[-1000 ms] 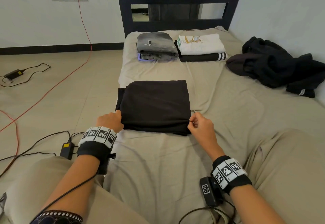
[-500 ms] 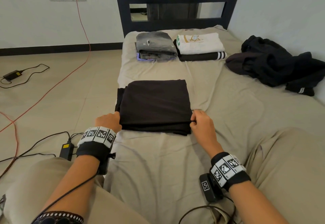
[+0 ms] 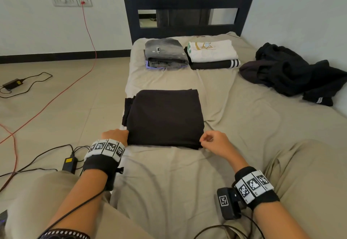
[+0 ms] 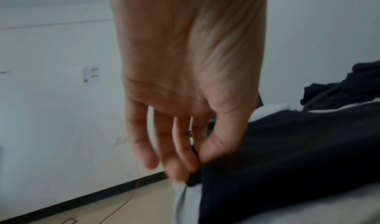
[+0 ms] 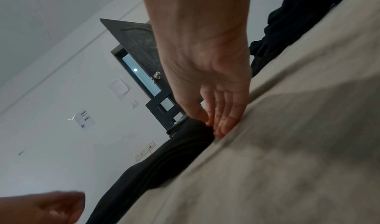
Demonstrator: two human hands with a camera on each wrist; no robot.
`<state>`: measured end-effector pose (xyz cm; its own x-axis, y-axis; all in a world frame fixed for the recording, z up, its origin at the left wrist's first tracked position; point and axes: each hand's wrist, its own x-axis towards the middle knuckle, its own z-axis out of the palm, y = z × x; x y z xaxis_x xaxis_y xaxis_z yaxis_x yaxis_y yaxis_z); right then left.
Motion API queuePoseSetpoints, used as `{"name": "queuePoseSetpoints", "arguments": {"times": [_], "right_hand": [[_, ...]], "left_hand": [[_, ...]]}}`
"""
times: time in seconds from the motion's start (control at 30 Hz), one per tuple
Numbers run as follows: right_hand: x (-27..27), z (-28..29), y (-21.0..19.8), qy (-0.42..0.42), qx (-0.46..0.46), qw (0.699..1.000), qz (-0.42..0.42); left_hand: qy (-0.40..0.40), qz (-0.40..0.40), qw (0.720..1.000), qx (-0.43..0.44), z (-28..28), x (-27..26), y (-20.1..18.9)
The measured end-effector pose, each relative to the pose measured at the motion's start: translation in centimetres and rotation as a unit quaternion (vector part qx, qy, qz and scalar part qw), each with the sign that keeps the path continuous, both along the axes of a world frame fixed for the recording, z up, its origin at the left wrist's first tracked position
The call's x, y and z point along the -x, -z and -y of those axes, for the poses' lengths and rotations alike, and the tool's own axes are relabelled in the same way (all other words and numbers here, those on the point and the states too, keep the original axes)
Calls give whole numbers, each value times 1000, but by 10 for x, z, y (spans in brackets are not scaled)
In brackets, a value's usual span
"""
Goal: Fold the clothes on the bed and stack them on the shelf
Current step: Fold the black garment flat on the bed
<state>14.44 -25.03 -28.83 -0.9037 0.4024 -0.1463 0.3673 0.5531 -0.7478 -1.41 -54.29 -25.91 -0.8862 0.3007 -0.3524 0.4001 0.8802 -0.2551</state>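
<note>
My left hand [image 3: 115,135] and right hand [image 3: 216,142] each pinch a near corner of the black garment [image 3: 165,116] on the bed [image 3: 244,126]. I judge one more fold is due, lifting both corners evenly. Beyond lie two stacks [image 3: 189,54] and an unfolded heap [image 3: 293,73].

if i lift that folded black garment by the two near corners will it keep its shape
Probably not. The folded black garment is soft layered cloth, so its far half would likely sag or unfold. Loose layers poking out at its left edge could slip. It looks light; the left hand and right hand might slide underneath instead.
</note>
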Motion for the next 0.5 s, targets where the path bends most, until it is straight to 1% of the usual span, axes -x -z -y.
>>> {"name": "queuePoseSetpoints", "arguments": {"times": [0.03,0.1,0.17,0.23,0.33,0.4,0.43,0.5], "right_hand": [[1,-2,2,41,21,999,-11],[5,-5,5,109,59,992,-9],[9,-6,2,124,86,988,24],[12,-4,-4,110,125,984,58],[12,-4,-13,92,164,979,83],[10,-5,-12,92,175,977,77],[9,-5,-10,89,178,978,67],[6,-4,-4,79,140,986,39]], "left_hand": [[-4,-22,1000,-19,-2,0,-5],[-6,-71,991,-109,-11,-2,-18],[23,-85,970,-225,-28,-9,-30],[89,-57,947,-302,-50,-22,-38],[198,-12,921,-334,-89,-36,-37],[261,7,905,-335,-115,-40,-32],[282,13,899,-335,-127,-41,-29],[303,23,890,-339,-149,-39,-22]]}}
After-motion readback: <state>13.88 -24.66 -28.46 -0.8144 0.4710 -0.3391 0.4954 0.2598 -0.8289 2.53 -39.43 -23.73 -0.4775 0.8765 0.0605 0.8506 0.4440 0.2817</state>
